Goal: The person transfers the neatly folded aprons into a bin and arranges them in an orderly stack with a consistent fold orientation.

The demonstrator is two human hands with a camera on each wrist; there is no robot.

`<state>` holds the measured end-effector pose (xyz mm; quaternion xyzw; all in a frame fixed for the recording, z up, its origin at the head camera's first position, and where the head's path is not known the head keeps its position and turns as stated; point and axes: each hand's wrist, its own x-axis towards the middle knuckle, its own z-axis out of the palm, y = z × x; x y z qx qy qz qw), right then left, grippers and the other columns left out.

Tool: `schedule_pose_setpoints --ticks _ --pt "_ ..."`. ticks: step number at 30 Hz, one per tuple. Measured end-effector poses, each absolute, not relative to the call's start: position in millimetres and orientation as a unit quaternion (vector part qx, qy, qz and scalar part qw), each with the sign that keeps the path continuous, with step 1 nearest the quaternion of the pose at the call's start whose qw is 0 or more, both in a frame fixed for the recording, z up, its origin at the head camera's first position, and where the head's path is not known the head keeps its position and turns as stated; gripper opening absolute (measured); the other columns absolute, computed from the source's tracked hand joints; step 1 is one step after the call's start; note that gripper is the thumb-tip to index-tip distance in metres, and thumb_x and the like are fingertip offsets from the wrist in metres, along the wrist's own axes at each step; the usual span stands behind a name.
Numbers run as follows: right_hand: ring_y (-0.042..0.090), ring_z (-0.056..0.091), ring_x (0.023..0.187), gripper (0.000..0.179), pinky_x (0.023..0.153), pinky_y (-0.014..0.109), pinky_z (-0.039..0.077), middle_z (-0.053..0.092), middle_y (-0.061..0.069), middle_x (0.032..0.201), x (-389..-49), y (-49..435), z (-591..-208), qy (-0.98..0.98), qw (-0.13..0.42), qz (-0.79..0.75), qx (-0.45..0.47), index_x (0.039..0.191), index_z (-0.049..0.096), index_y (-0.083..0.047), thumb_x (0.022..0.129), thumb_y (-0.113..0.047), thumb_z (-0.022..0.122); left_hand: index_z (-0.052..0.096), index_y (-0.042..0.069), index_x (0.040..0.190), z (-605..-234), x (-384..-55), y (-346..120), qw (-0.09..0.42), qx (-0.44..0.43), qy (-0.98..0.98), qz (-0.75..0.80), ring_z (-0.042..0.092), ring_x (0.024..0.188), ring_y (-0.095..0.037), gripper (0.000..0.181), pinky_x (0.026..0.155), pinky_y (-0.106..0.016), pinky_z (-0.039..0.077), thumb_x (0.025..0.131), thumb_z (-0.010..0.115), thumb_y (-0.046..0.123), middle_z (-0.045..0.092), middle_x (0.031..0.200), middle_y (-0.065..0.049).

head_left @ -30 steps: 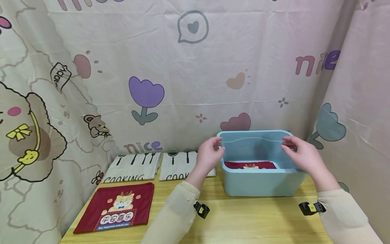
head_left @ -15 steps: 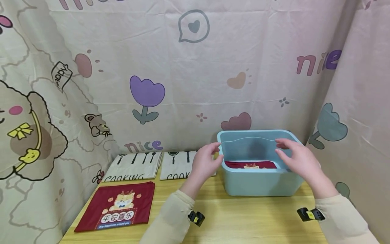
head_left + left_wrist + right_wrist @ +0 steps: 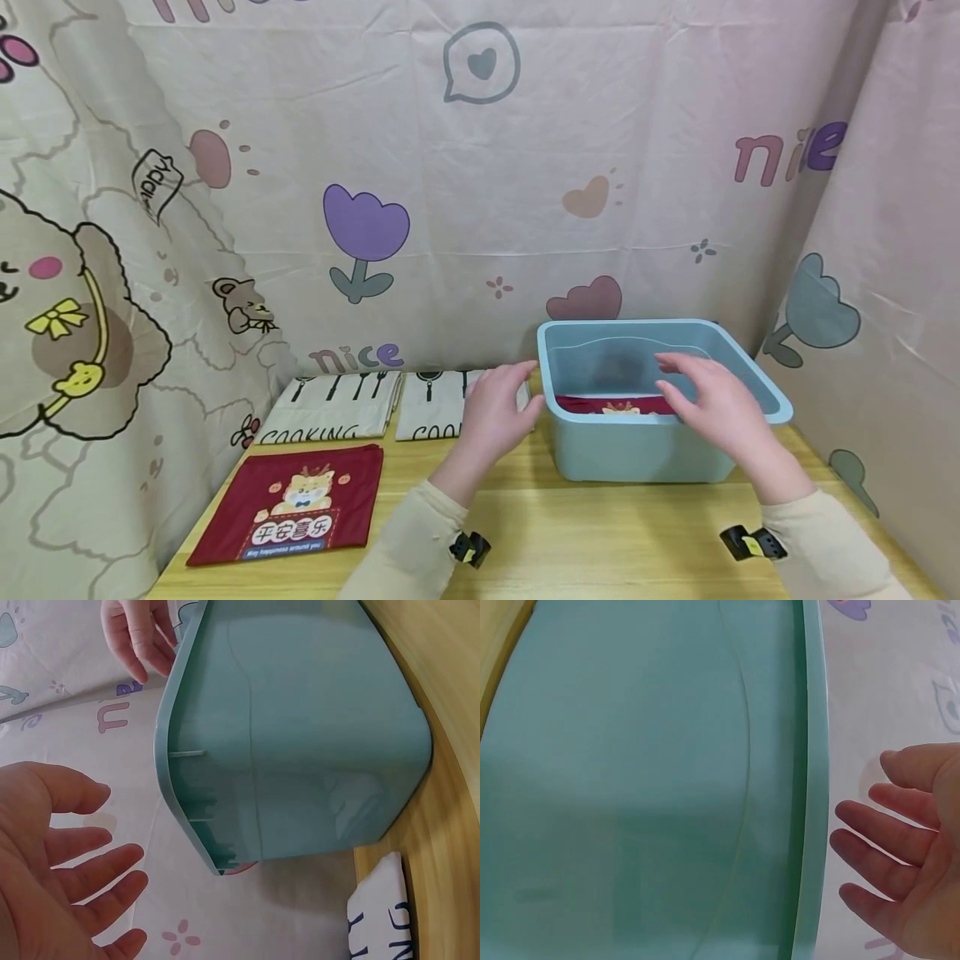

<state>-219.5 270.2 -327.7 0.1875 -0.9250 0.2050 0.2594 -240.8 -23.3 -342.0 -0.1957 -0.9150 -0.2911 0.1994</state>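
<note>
A light blue plastic bin (image 3: 645, 450) stands at the back right of the table. Inside it lies a folded dark red cloth (image 3: 581, 405) with a cartoon print, partly hidden by the front wall. My left hand (image 3: 497, 412) hovers just left of the bin, fingers spread and holding nothing; the left wrist view shows a gap between its fingertips and the bin's rim (image 3: 162, 750). Over the bin's front right rim hangs my right hand (image 3: 712, 404), its fingers relaxed and apart from one another, with nothing in them.
Two folded white cloths printed with cooking tools, a left one (image 3: 330, 408) and a right one (image 3: 427, 408), lie along the back. A dark red cloth (image 3: 288, 504) lies flat at the front left. A patterned curtain (image 3: 465, 167) encloses the wooden table (image 3: 600, 542).
My right hand has moved left, from the bin's right side to over its front rim. My left hand has drawn slightly left and down, away from the rim. The bin and cloths stay put.
</note>
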Motion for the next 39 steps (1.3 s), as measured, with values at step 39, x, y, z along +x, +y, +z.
schedule_pose_setpoints --ticks 39 --pt "0.033 0.057 0.116 0.048 0.097 0.052 0.046 0.067 0.013 0.121 -221 194 -355 -0.858 0.34 0.218 0.317 0.125 0.065 -0.004 0.081 -0.012 0.08 0.065 0.013 0.129 -362 -219 -77 0.341 -0.257 -0.892 -0.15 0.057 0.109 -0.029 0.049 0.095 -0.055 0.039 0.084 0.078 0.027 0.066 0.118 -0.005"
